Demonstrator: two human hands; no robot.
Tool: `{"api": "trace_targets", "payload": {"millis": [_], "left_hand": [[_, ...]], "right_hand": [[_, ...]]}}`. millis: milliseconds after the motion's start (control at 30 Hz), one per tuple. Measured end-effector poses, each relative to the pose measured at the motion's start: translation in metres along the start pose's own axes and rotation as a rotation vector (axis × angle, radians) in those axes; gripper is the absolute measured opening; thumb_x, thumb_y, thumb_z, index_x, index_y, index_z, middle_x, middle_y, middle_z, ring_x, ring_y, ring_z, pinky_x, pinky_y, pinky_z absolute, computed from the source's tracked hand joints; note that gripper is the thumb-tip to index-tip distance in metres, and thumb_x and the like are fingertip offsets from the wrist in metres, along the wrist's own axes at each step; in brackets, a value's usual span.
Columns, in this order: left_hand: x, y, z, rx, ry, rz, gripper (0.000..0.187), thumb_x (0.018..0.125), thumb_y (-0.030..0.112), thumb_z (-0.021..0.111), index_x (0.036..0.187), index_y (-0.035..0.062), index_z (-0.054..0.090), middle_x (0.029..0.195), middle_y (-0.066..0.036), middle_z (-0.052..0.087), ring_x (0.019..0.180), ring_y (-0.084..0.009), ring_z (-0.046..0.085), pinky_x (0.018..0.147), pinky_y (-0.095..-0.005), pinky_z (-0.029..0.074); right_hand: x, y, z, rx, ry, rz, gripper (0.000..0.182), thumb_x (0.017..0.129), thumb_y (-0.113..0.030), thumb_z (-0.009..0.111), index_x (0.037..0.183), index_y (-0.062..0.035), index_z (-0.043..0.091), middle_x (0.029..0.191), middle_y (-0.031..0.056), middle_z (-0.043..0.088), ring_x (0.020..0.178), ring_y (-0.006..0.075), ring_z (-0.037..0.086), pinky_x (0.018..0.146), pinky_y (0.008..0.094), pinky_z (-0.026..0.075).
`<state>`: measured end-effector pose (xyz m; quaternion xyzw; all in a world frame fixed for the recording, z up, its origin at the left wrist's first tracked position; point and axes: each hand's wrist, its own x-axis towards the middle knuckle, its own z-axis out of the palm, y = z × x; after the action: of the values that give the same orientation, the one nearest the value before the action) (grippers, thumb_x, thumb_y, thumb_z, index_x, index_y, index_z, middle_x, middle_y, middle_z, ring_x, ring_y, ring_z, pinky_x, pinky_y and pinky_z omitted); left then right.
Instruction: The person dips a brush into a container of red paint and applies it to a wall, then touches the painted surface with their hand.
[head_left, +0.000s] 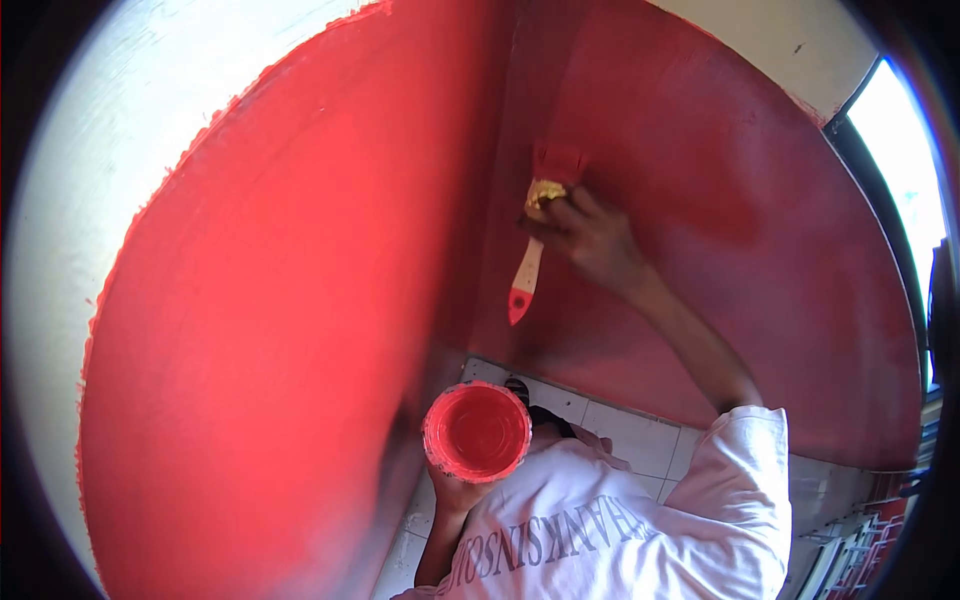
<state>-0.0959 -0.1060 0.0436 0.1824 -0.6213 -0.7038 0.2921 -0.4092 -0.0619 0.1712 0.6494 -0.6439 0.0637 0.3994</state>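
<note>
The brush point(528, 264) is gripped near its bristles by the right hand point(603, 243), seemingly for control at the far wall point(800, 300); the pot point(477, 432) is held upright, near left, by the left hand point(460, 490), presumably against spills.

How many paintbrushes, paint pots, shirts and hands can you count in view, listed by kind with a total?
Paintbrush: 1
Paint pot: 1
Shirt: 1
Left hand and right hand: 2
Total: 5
</note>
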Motion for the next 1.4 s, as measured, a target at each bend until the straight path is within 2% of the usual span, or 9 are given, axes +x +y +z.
{"api": "trace_targets", "payload": {"millis": [267,467,567,767,867,1067,1300,1333,1400], "left_hand": [[0.002,0.009,0.004,0.004,0.001,-0.03,0.092,0.055,0.026,0.09,0.13,0.0023,0.041,0.123,-0.012,0.054,0.112,-0.0234,0.055,0.095,-0.0393,0.044],[0.005,0.021,0.008,0.076,-0.002,0.068,0.091,0.058,0.028,0.089,0.13,0.0017,0.041,0.123,-0.012,0.054,0.113,-0.0236,0.054,0.096,-0.0388,0.044],[0.002,0.013,0.008,0.102,0.025,0.109,0.076,0.062,0.023,0.087,0.124,0.0023,0.049,0.114,-0.009,0.059,0.104,-0.0212,0.059,0.088,-0.0364,0.049],[0.0,0.016,0.012,0.126,0.074,0.154,0.077,0.061,0.024,0.088,0.123,0.0018,0.049,0.114,-0.009,0.059,0.104,-0.0213,0.059,0.09,-0.0363,0.048],[-0.002,0.006,0.002,0.245,0.039,0.163,0.079,0.06,0.023,0.088,0.125,0.0014,0.047,0.118,-0.009,0.057,0.107,-0.021,0.058,0.091,-0.0357,0.047],[0.005,0.024,-0.001,0.18,-0.057,0.174,0.087,0.057,0.018,0.089,0.129,0.0017,0.043,0.123,-0.012,0.054,0.114,-0.0234,0.054,0.097,-0.0376,0.043],[0.007,0.016,-0.001,0.117,-0.006,0.172,0.092,0.055,0.016,0.091,0.129,0.0025,0.039,0.127,-0.013,0.05,0.116,-0.0241,0.052,0.099,-0.0381,0.042],[0.027,0.053,0.023,0.148,-0.031,0.164,0.094,0.054,0.017,0.091,0.13,0.0028,0.037,0.128,-0.014,0.049,0.117,-0.0244,0.051,0.099,-0.0381,0.041],[0.035,0.037,0.034,0.153,-0.042,0.155,0.099,0.054,0.018,0.092,0.132,0.0034,0.032,0.13,-0.014,0.047,0.119,-0.0248,0.049,0.1,-0.0382,0.041]], "right_hand": [[-0.079,-0.055,0.074,0.226,-0.203,0.125,0.04,0.072,-0.012,0.06,0.11,-0.0231,0.067,0.1,-0.0037,0.055,0.091,0.0172,0.055,0.056,0.0265,0.053],[-0.102,-0.083,0.065,0.479,-0.2,0.176,0.043,0.07,-0.006,0.061,0.112,-0.0166,0.066,0.11,-0.0004,0.058,0.099,0.0192,0.055,0.07,0.029,0.056],[-0.114,-0.097,0.05,0.716,-0.05,0.42,0.054,0.059,0.003,0.071,0.111,-0.0126,0.066,0.103,0.0042,0.062,0.087,0.0221,0.06,0.066,0.0305,0.055],[-0.113,-0.112,-0.005,1.39,0.336,1.132,0.029,0.081,0.004,0.065,0.11,-0.0006,0.06,0.107,0.0093,0.065,0.096,0.0207,0.064,0.083,0.0315,0.054],[-0.084,-0.105,-0.055,1.657,0.5,1.164,0.029,0.083,0.005,0.064,0.11,0.0029,0.056,0.109,0.0117,0.064,0.108,0.0195,0.06,0.088,0.0313,0.052],[-0.059,-0.113,-0.11,1.479,0.334,1.19,0.028,0.082,0.005,0.065,0.108,0.0036,0.057,0.115,0.0109,0.059,0.101,0.0182,0.062,0.089,0.0298,0.051],[-0.034,-0.146,-0.123,1.752,0.199,1.085,0.032,0.081,0.002,0.069,0.11,0.0046,0.057,0.114,0.0107,0.058,0.1,0.0179,0.062,0.086,0.0289,0.052],[-0.02,-0.11,-0.151,1.725,0.205,1.059,0.031,0.081,0.003,0.067,0.11,0.0049,0.058,0.112,0.0118,0.06,0.099,0.0188,0.063,0.085,0.0292,0.053],[-0.025,-0.095,-0.154,1.523,0.082,0.968,0.029,0.08,0.005,0.065,0.108,0.0056,0.059,0.111,0.0117,0.061,0.098,0.0182,0.063,0.086,0.0297,0.053]]}}
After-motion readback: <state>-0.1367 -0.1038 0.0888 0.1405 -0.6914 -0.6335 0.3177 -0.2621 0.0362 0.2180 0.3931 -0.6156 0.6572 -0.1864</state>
